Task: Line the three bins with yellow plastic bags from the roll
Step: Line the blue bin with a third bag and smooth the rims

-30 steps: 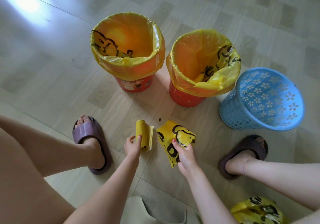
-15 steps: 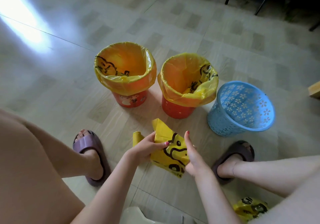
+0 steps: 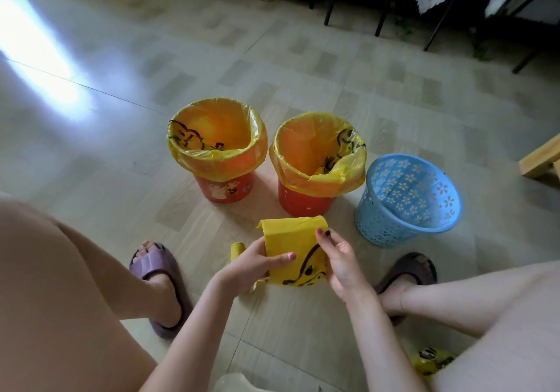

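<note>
Two of my hands are working on one folded yellow plastic bag with black cartoon print (image 3: 292,250), which I am holding up above the pale tiled floor (image 3: 121,155) in front of the bins. My left hand (image 3: 254,265) is gripping the bag's left edge, thumb lying across its front. My right hand (image 3: 341,258) is pinching its right edge near the top between thumb and fingertips. Just behind my left hand, the small yellow roll of bags (image 3: 237,249) is peeking out; I cannot tell whether it is resting on the floor. Beyond it, the red bin with a picture on its side (image 3: 224,187) and the plain red bin (image 3: 304,200) are standing side by side, each wearing a yellow liner over its rim. Right of them, the blue perforated plastic basket with flower cut-outs (image 3: 406,200) is standing unlined.
</note>
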